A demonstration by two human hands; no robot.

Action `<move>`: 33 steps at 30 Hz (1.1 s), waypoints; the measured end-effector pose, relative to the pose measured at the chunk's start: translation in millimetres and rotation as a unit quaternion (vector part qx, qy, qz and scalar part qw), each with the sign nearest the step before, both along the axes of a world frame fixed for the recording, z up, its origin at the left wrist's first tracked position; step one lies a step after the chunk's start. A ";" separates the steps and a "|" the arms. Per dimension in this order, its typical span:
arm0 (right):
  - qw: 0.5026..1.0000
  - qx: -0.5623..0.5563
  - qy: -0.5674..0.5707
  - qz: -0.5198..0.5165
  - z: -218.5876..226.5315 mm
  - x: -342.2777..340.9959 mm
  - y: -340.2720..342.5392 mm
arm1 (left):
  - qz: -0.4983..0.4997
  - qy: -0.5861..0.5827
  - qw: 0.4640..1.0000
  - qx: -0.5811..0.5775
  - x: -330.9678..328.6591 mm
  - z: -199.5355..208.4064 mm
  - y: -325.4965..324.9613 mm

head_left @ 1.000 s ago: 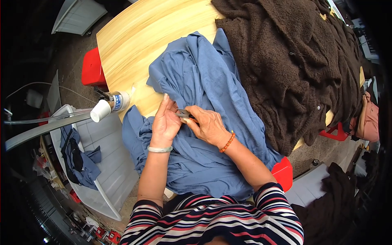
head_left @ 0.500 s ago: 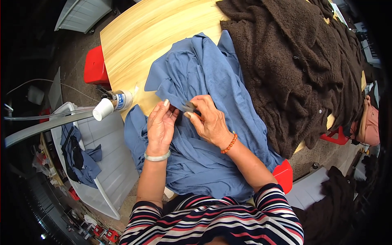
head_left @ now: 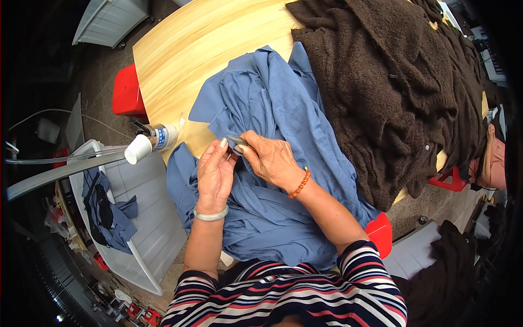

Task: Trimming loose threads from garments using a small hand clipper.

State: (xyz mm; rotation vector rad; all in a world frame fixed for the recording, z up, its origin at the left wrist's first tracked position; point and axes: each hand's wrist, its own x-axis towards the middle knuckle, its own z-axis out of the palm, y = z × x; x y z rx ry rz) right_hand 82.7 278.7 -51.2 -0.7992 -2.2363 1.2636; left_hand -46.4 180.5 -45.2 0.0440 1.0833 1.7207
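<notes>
Blue fabric (head_left: 289, 109) lies in a rumpled heap on the wooden table, hanging toward my lap. Over it my left hand (head_left: 214, 175), with a pale bangle at the wrist, is closed in a pinch on a part of the blue fabric. My right hand (head_left: 274, 162), wearing an orange bead bracelet, grips small grey metal thread snips (head_left: 236, 140). Their tip reaches to my left fingertips. Whether a thread lies between the blades is too small to tell.
A large dark brown fleecy cloth (head_left: 376, 87) covers the right of the table (head_left: 201, 41). By the left edge are a white cup (head_left: 138, 150) and a labelled container (head_left: 165, 135). A white bin (head_left: 150, 234) with blue garments stands below. Red stools (head_left: 126, 90) are around.
My right hand has moved left with the snips, bringing them up to my left fingertips. My left hand stays nearly in place.
</notes>
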 end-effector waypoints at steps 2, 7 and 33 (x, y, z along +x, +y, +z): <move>0.999 -0.038 -0.023 -0.001 0.0 0.9 0.3 | 0.004 -0.002 1.000 -0.004 0.3 -0.4 0.6; 0.999 -0.031 0.002 -0.019 -1.4 -4.3 -3.8 | -0.004 0.023 1.000 -0.001 -6.2 -3.0 -1.5; 0.998 0.021 -0.049 0.024 -16.9 -4.7 -22.9 | -0.083 -0.136 0.987 -0.024 -69.7 -72.7 4.0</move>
